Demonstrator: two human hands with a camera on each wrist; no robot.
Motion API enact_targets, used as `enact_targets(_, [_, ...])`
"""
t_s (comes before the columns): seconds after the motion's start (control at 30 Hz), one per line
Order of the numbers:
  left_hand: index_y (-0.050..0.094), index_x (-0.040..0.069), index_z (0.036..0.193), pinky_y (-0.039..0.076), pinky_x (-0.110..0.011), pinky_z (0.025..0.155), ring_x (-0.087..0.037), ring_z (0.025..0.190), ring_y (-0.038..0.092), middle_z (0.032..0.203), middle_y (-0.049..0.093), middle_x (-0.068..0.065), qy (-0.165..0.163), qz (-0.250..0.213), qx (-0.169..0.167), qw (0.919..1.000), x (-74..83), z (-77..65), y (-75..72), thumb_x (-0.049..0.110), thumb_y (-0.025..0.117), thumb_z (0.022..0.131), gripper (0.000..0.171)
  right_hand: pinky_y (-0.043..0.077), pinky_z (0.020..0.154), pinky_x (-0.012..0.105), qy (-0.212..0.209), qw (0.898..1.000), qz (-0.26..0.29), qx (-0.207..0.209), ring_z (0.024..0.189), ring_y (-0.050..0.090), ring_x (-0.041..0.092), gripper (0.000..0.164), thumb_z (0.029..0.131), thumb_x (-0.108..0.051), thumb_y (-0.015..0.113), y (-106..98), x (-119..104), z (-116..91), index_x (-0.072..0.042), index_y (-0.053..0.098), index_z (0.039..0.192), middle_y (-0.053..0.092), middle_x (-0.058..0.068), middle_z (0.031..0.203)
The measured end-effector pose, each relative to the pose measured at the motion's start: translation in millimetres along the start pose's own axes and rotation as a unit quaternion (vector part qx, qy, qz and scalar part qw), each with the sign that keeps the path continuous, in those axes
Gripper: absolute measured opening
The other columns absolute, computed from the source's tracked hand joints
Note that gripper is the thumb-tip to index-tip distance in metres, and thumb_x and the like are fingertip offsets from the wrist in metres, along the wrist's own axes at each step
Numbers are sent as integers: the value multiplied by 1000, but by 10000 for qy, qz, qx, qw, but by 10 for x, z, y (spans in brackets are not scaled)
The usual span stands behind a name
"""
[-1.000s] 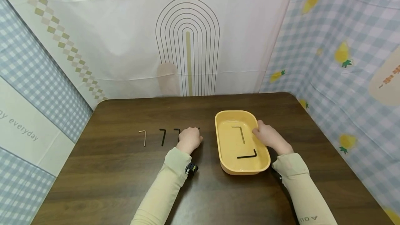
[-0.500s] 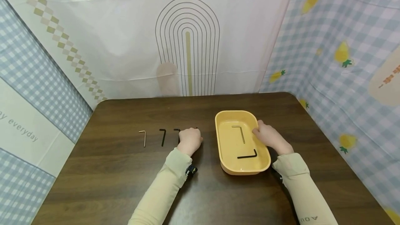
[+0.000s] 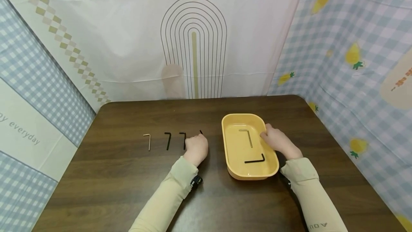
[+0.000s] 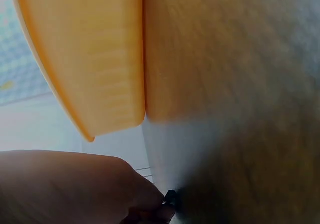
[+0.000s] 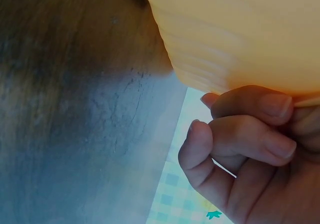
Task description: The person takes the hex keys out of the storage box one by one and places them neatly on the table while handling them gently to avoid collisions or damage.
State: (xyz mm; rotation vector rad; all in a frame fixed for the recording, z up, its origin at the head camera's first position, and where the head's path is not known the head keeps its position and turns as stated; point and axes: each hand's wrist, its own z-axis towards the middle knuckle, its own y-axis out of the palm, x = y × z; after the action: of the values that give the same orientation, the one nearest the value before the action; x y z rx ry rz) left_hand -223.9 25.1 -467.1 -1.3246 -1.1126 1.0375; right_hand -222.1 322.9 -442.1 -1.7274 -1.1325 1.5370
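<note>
My left hand (image 3: 197, 149) pinches a black hex key (image 3: 201, 132); only its dark end shows past the fingers, and in the left wrist view the same tip pokes out by the fingertips, low over the table. With curled fingers my right hand (image 3: 279, 141) grips the right rim of a yellow plastic tray (image 3: 224, 142). Inside the tray lie a brass-coloured hex key (image 3: 249, 139) and a black hex key (image 3: 254, 161). Left of my left hand, a row on the table holds a brass-coloured hex key (image 3: 149, 141), a black one and another black one closest to the hand.
The dark wooden table (image 3: 112, 182) carries everything. A white patterned cloth (image 3: 135, 46) hangs behind it, with blue checked cloth (image 3: 341, 46) at both sides. The tray stands between my two hands.
My left hand has drawn slightly towards me and tilted, and the black hex key's end in it has shifted left. The tray and my right hand have stayed put.
</note>
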Motion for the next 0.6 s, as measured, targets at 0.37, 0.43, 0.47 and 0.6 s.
enact_targets(0.37, [62,2,120,52,-41,70,-26,67,65,69,61,-11,-198,67,-568,9982,-12,71,-2,21,52,104,27,45,52,33,-65,9999,83,-5,53,52,18,55,105,-17,37,8,13,-2,21,23,142,49,8,66])
enact_targets(0.43, [61,1,126,52,-42,72,-26,69,65,71,62,-11,-217,30,-667,9975,-19,84,-12,22,51,104,31,45,52,33,-60,10000,68,-24,52,52,18,56,105,-17,37,2,14,1,21,22,143,50,9,66])
enact_targets(0.47, [60,1,129,52,-42,72,-27,70,66,73,63,-12,-214,13,-696,9973,-21,89,-15,22,51,104,34,45,53,33,-43,10000,58,-34,53,52,18,56,105,-18,37,-2,13,3,21,22,143,50,9,66])
enact_targets(0.6, [58,1,132,53,-43,73,-28,74,67,80,67,-13,-214,-84,-718,9972,-25,103,-29,21,50,104,35,44,52,32,-42,10000,66,-51,52,52,18,56,105,-18,36,-8,15,5,21,22,143,50,9,66])
